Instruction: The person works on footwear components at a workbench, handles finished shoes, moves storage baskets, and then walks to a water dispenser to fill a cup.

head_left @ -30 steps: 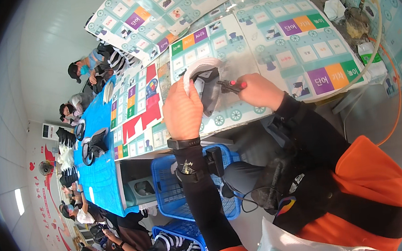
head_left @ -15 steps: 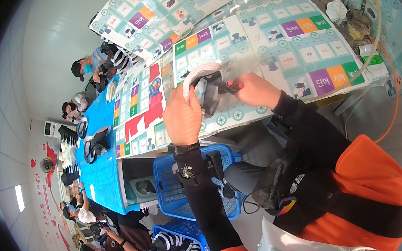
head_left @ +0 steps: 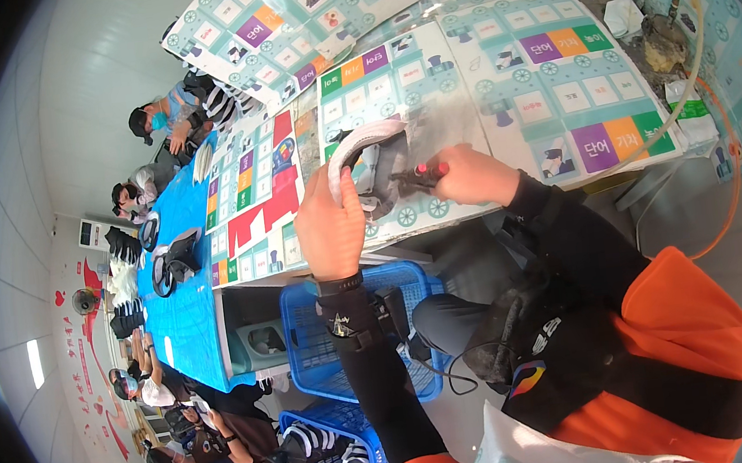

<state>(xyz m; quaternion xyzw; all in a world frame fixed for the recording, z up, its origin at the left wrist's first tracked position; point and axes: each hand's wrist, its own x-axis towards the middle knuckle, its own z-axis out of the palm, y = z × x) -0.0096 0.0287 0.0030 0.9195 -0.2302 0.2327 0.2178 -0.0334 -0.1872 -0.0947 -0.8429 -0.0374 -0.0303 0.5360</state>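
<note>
My left hand (head_left: 332, 226) is closed on the near left side of a curved piece with a pale padded rim (head_left: 367, 134) and dark grey fabric inside. I cannot tell exactly what kind of article it is. The piece is held up over the near edge of the table. My right hand (head_left: 478, 177) grips a small dark tool with a red end (head_left: 424, 173), whose kind is unclear. The tool's dark tip points left and meets or overlaps the grey fabric; contact cannot be made out.
Printed sheets (head_left: 548, 109) cover the worktable. A pale hose (head_left: 692, 98) runs along its right side. Below stand blue baskets (head_left: 304, 365), one holding black-and-white striped articles (head_left: 307, 444). Several people work along the blue-covered table (head_left: 188, 337) on the left, where dark curved pieces (head_left: 177, 263) lie.
My left hand has shifted slightly left and down, and the curved piece has turned, showing more of its grey inside. My right hand has moved slightly down, still holding the tool.
</note>
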